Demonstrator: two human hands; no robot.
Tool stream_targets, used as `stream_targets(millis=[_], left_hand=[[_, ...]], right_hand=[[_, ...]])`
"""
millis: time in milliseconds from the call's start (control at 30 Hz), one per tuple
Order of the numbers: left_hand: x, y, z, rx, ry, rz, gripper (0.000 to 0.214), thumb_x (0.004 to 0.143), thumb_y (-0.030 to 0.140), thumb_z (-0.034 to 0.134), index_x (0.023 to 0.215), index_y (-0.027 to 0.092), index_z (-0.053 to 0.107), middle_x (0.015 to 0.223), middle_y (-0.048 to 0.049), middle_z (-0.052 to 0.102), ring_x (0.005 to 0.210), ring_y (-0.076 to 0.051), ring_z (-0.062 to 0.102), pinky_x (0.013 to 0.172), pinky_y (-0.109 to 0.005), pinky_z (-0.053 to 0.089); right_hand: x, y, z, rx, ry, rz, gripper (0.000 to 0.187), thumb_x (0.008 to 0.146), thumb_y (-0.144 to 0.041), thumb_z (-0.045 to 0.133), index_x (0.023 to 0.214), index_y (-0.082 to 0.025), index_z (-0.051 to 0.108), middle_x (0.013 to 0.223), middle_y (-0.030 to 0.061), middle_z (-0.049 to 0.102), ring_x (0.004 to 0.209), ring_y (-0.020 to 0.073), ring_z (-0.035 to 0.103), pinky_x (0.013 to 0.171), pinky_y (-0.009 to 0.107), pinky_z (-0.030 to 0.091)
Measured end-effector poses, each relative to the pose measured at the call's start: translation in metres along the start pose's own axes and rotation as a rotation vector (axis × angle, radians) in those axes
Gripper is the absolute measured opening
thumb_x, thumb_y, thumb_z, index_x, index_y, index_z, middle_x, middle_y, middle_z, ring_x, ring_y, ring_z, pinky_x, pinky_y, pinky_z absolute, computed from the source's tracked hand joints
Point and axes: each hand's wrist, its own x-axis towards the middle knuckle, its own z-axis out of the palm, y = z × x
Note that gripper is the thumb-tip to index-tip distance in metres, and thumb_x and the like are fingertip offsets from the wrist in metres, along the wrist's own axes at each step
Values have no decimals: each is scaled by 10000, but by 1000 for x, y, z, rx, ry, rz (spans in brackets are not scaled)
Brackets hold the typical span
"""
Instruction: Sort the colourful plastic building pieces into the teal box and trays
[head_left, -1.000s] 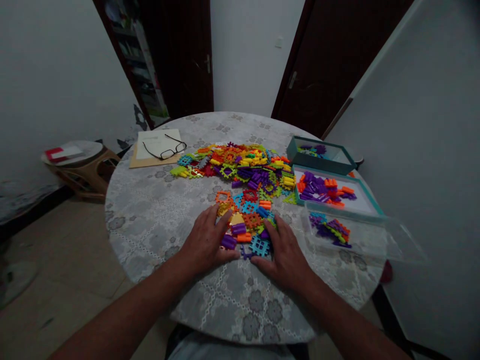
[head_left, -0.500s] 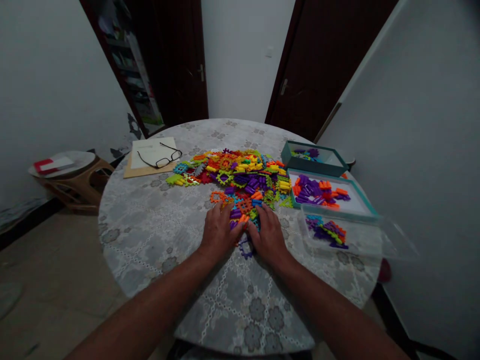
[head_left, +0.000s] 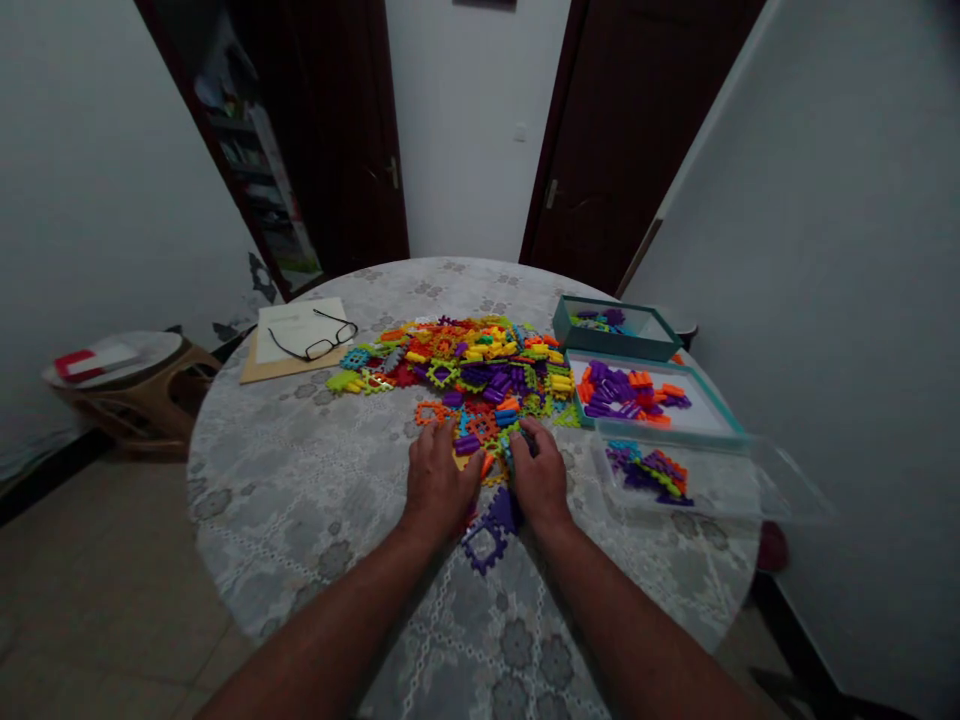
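My left hand [head_left: 437,482] lies over the near end of a heap of plastic building pieces [head_left: 480,355], its fingers spread and the thumb beside a small orange connector [head_left: 487,465]. Opposite it, my right hand [head_left: 541,475] curves around the right side of the same pieces, thumb and forefinger apart; what lies under its fingers is hidden. Between the hands are a purple connector tube [head_left: 467,445] and yellow and green pieces. A purple square frame with toothed edges [head_left: 484,543] lies nearest me, touching a purple triangular piece [head_left: 504,512].
On the right stand a dark green box [head_left: 622,340], a white-bottomed tray [head_left: 705,405] of purple and orange tubes, and a clear plastic box [head_left: 720,490] with flat pieces. Black glasses [head_left: 319,348] rest on paper [head_left: 296,325] at the left of the round table [head_left: 262,480].
The purple square frame has come nearer to me, and a purple triangular piece now shows beside it. My hands are slightly farther apart. The view has tilted a little.
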Motion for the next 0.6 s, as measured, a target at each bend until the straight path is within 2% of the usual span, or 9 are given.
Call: stream_targets(millis=[100, 267, 467, 600], left_hand=[[1, 13, 4, -4, -6, -62, 510, 936, 362, 663, 1404, 192, 550, 1384, -169, 604, 1330, -333, 551, 1129, -513, 440], [2, 32, 7, 50, -68, -156, 492, 972, 445, 619, 1395, 196, 575, 1470, -181, 567, 1336, -347, 548, 1115, -535, 419], [1, 35, 4, 3, -77, -142, 542, 932, 561, 658, 1357, 228, 608, 1424, -157, 607, 1306, -342, 562, 1094, -519, 417], [1, 34, 5, 7, -76, -147, 560, 885, 579, 711, 1323, 240, 627, 1452, -167, 578, 1342, -364, 535, 1104, -542, 401]], right_hand=[[-2, -4, 8, 81, 36, 57, 482, 879, -460, 616, 1239, -157, 718, 1374, 139, 679, 1281, 278, 617, 1142, 411, 424], [-1, -7, 14, 179, 92, 213, 472, 857, -460, 623, 1225, -186, 734, 1203, 89, 752, 1113, 251, 683, 1017, 359, 484], [-3, 2, 29, 488, 139, 314, 450, 801, -435, 665, 1155, -166, 736, 1066, 71, 769, 964, 227, 714, 825, 325, 558], [-5, -2, 37, 581, 130, 303, 339, 819, -386, 623, 1055, -176, 745, 1039, 67, 767, 993, 230, 719, 868, 350, 578]])
